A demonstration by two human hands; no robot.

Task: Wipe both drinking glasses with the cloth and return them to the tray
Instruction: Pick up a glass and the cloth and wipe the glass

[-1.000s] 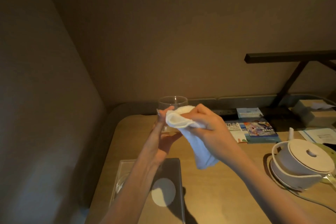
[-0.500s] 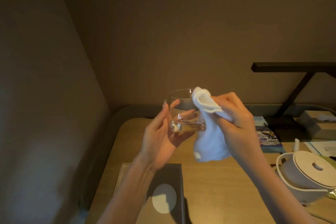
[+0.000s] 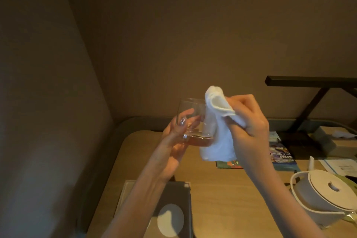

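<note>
Left hand [image 3: 174, 141] holds glass [image 3: 193, 120]; right hand [image 3: 249, 121] presses cloth [image 3: 218, 141] (white) against it.

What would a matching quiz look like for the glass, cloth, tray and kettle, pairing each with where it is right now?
Things:
1. glass
2. cloth
3. tray
4. kettle

Places:
A. on the table, far right
B. gripped in the right hand
C. on the table, nearest the person
D. held up in the left hand, off the table

Pairs: 1-D, 2-B, 3-C, 4-A
</note>
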